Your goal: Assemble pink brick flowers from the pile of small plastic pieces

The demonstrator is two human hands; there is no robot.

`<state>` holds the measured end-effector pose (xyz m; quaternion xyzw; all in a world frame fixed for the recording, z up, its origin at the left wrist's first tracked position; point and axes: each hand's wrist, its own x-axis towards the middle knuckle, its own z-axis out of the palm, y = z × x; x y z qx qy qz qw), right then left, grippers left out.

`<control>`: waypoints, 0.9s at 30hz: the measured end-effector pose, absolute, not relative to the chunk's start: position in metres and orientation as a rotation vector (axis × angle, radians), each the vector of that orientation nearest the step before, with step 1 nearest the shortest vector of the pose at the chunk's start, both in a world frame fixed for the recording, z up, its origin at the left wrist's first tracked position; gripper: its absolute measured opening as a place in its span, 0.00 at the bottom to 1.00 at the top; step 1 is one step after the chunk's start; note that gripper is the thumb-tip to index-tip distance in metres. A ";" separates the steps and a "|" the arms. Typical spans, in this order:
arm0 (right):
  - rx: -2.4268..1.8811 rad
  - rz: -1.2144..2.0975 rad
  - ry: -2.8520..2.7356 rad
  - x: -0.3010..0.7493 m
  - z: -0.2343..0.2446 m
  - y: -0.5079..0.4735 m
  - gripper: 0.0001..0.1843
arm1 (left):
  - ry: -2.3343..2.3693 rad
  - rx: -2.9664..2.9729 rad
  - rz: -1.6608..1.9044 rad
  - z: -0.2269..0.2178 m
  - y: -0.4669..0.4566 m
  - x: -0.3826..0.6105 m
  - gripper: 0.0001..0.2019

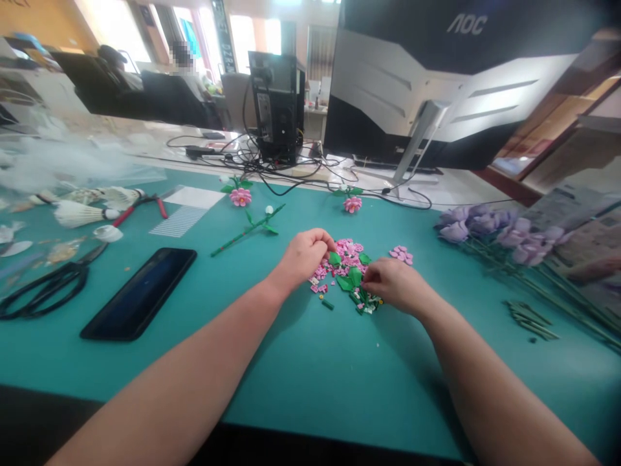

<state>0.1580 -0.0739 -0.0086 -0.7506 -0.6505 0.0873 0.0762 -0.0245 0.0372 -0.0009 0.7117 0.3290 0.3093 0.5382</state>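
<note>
A pile of small pink, green and white toy bricks (pixel 347 252) lies on the green mat, between my two hands. My left hand (pixel 305 252) is at the pile's left side with its fingers closed, close to a green leaf piece (pixel 334 259); what they pinch is hidden. On the right side, my right hand (pixel 398 282) has fingers bent together beside a larger green leaf piece (pixel 354 278), and I cannot make out what is in them. A green brick stem (pixel 250 230) with leaves and a white tip lies beyond my left forearm.
Pink brick flowers (pixel 241 197) stand farther back. At left lie a phone (pixel 140 294), black scissors (pixel 53 281), red-handled pliers (pixel 140 208) and shuttlecocks (pixel 82 213). Purple flowers (pixel 504 230) lie right. Behind are a monitor (pixel 446 77), a computer tower (pixel 276 107), cables and people.
</note>
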 end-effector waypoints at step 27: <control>-1.619 0.401 -1.556 0.134 -0.006 -0.073 0.06 | 0.757 1.929 0.701 0.004 0.026 -0.023 0.12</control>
